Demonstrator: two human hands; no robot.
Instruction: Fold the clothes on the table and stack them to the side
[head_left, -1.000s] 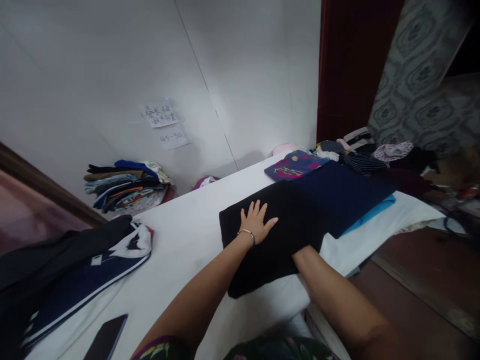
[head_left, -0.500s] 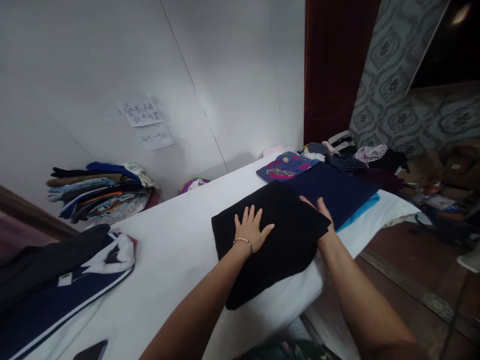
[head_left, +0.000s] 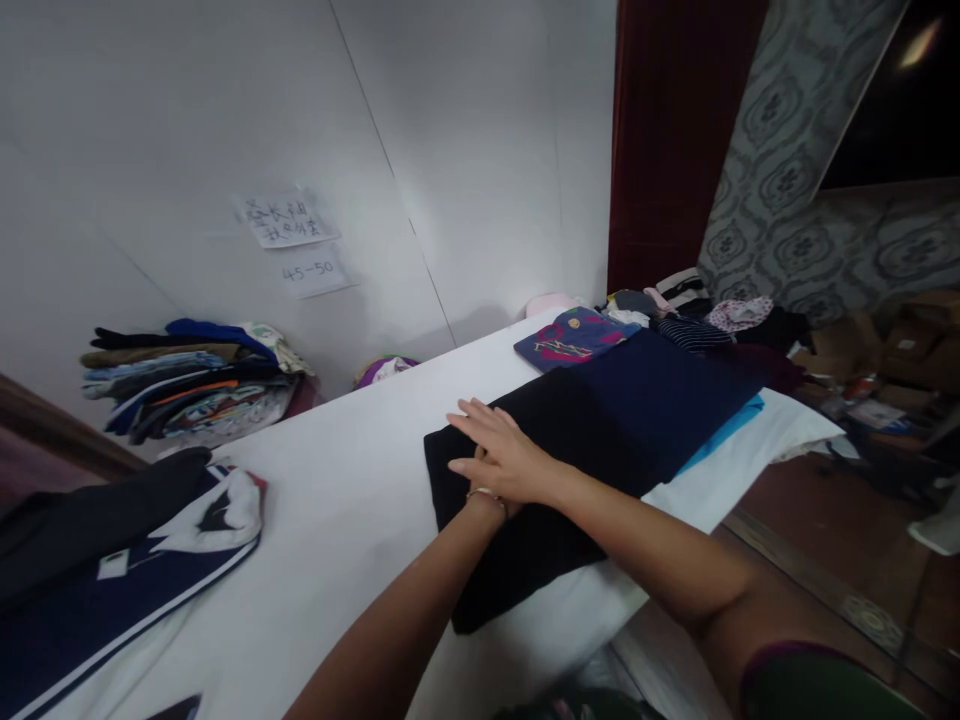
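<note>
A folded black garment [head_left: 547, 420] lies flat on the white table, its right end over a navy garment [head_left: 667, 385]. My left hand [head_left: 481, 485], with a bracelet at the wrist, rests palm down on the black cloth and is mostly covered. Across it lies my right hand [head_left: 506, 455], fingers stretched toward the left and thumb apart. Neither hand has cloth gripped in its visible fingers.
A blue patterned garment [head_left: 574, 338] lies at the far edge of the white table [head_left: 337, 480]. Stacked clothes [head_left: 195, 375] stand at left, behind a navy and white jacket [head_left: 180, 560]. A phone [head_left: 176, 708] lies near the front edge. Cardboard boxes [head_left: 907, 345] are at right.
My right hand has left the right edge of the black garment and crossed leftward onto my left hand. The garment's raised right edge now lies down; my left hand stays in place.
</note>
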